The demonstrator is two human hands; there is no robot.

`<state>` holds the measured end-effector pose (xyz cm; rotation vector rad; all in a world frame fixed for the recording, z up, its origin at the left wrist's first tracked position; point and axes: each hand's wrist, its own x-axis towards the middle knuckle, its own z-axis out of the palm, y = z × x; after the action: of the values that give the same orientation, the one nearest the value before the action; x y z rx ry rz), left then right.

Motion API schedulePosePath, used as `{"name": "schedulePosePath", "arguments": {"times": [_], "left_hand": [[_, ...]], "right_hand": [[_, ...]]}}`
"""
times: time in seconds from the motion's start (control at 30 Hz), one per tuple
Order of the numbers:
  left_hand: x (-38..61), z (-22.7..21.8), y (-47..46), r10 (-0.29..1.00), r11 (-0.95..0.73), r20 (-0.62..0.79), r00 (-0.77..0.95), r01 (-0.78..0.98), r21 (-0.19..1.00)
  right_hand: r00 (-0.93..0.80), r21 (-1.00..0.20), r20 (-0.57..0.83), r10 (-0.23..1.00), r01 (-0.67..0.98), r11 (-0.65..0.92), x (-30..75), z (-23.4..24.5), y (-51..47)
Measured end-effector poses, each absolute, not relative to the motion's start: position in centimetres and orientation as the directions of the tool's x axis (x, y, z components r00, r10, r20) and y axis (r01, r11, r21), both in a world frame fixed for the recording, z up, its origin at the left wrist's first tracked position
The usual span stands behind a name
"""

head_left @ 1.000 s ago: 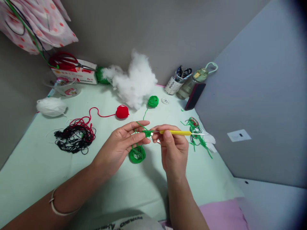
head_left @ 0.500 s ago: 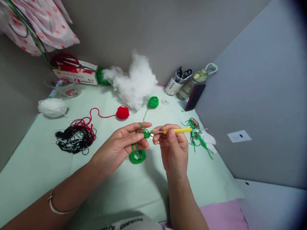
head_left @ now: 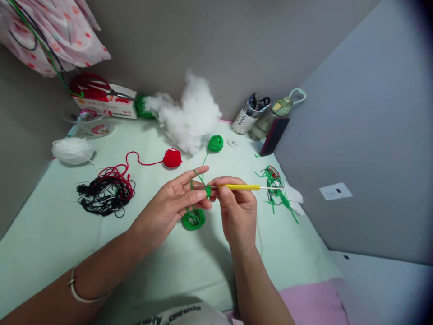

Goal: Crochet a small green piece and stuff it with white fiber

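Note:
My left hand (head_left: 171,203) pinches a small green crochet piece (head_left: 207,191) between thumb and fingers, with green yarn looped over the index finger. My right hand (head_left: 237,210) grips a yellow-handled crochet hook (head_left: 238,187), whose metal tip pokes into the green piece. A loose coil of green yarn (head_left: 193,219) lies on the pale green table (head_left: 50,234) just below my hands. The strand runs up to a small green yarn ball (head_left: 215,143).
A red yarn ball (head_left: 172,158), a tangle of black and red yarn (head_left: 106,192) and white yarn (head_left: 72,150) lie to the left. White stuffing (head_left: 191,113) sits at the back. A jar of tools (head_left: 246,117), a bottle (head_left: 270,115) and green scraps (head_left: 277,189) are at the right.
My right hand has slid the hook leftward, its tip now deeper into the green piece held by my left hand. The left hand barely moved.

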<state>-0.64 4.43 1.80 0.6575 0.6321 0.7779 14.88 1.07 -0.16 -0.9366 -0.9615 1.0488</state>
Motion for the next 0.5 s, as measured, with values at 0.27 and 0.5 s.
{"name": "schedulePosePath", "arguments": {"times": [0.27,0.5], "left_hand": [[-0.92,1.55,4.53,0.793,0.526,-0.251,0.555,-0.418,0.740],[-1.12,1.80,4.27,0.817,0.482,-0.234,0.527,-0.403,0.778]], "right_hand": [[0.251,-0.920,0.222,0.942,-0.266,0.288,15.01,0.33,1.22],[0.235,-0.909,0.293,0.927,-0.233,0.346,15.19,0.69,1.03]]}}
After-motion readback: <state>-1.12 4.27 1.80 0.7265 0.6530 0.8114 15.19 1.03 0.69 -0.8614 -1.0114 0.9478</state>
